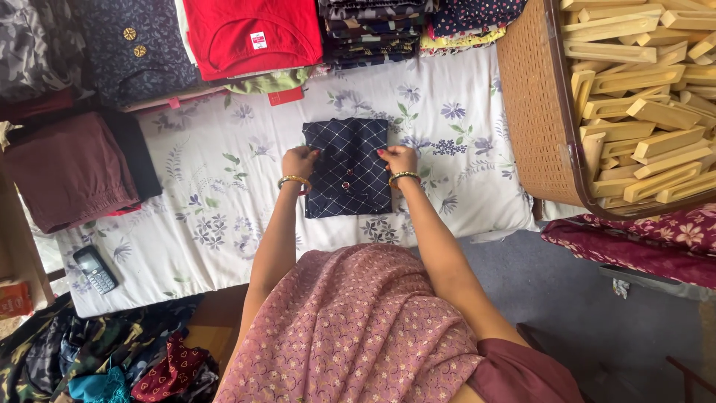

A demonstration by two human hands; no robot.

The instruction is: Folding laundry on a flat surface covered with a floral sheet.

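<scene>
Nearest the camera, a pink cloth drape with a small woven flower pattern covers the person's front, and both bare forearms reach out from it, straight and slightly converging. Each wrist carries a gold bangle.

The left hand rests on the left edge of a folded navy garment with a white diamond-grid print and small red buttons, fingers curled down onto the fabric. The right hand is laid on the garment's right edge in the same way, its fingers bent and pressing the cloth; whether either hand pinches the fabric or only presses on it cannot be told. The garment lies flat as a neat rectangle in the middle of a white sheet printed with blue and grey flowers, which covers the counter.

To the left on the sheet lies a small dark push-button phone, well apart from the hands. Farther left sits a folded maroon cloth. At the right stands a brown woven plastic basket filled with pale wooden blocks.

Beyond the garment, at the far edge, lie a folded red top and a stack of dark patterned folded fabrics.
</scene>
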